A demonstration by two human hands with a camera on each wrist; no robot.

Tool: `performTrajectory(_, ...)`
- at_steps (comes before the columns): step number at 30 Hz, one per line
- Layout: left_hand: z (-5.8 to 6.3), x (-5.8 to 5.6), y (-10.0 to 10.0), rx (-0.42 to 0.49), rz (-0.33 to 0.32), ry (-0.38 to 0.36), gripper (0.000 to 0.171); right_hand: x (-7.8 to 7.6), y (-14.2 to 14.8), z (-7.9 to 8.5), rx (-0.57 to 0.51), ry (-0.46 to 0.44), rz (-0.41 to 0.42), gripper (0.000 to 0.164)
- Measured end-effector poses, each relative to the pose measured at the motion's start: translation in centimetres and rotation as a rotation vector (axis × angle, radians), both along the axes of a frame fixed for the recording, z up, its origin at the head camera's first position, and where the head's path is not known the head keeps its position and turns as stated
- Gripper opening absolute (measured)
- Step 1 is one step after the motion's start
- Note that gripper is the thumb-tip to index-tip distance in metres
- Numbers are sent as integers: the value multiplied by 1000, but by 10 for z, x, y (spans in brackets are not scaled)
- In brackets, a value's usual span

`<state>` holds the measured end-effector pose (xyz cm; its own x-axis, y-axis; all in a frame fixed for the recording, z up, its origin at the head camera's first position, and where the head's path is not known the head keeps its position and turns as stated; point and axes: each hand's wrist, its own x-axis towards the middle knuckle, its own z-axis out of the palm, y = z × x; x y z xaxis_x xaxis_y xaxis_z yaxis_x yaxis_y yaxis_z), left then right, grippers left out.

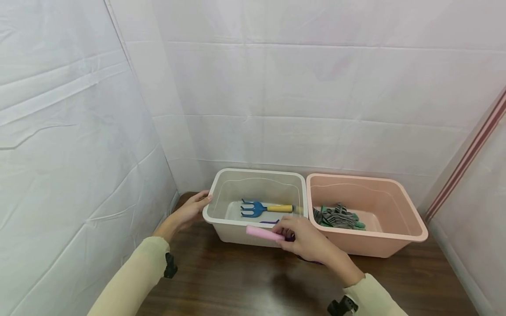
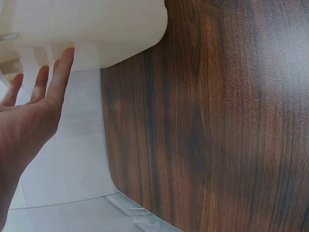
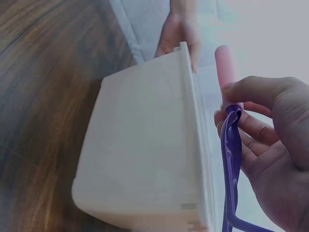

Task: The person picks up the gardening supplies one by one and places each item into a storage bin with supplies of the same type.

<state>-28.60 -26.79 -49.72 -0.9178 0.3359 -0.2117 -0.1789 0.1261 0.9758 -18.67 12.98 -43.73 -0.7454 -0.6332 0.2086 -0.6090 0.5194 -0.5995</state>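
In the head view my right hand (image 1: 302, 239) grips a purple garden hand tool by its pink handle (image 1: 264, 233), in front of the white bin (image 1: 253, 232). The tool's narrow purple metal head (image 3: 232, 159) shows in the right wrist view, running away from the handle. At the bin's left end my left hand (image 1: 191, 211) holds the rim, its other fingers (image 2: 60, 75) spread along the outer wall. Inside this bin lies a blue hand rake (image 1: 254, 209) with a yellow handle, and a bit of another purple thing (image 1: 269, 222) peeks above the front rim.
Right beside the white bin stands a pink bin (image 1: 367, 245) with striped grey and green gloves (image 1: 340, 217) in it. Both bins stand on a dark wooden table (image 1: 237, 281). White sheeting (image 1: 276, 87) hangs behind and at the sides.
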Motion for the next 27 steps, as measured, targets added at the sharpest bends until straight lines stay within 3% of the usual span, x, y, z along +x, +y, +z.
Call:
performTrajectory(19, 3, 2, -1, -15, -4, -6, 61, -23, -7, 26, -44, 61, 37, 20)
performTrajectory(27, 2, 1, -1, -9, -14, 4, 60, -37, -13, 33, -5, 70, 29, 18)
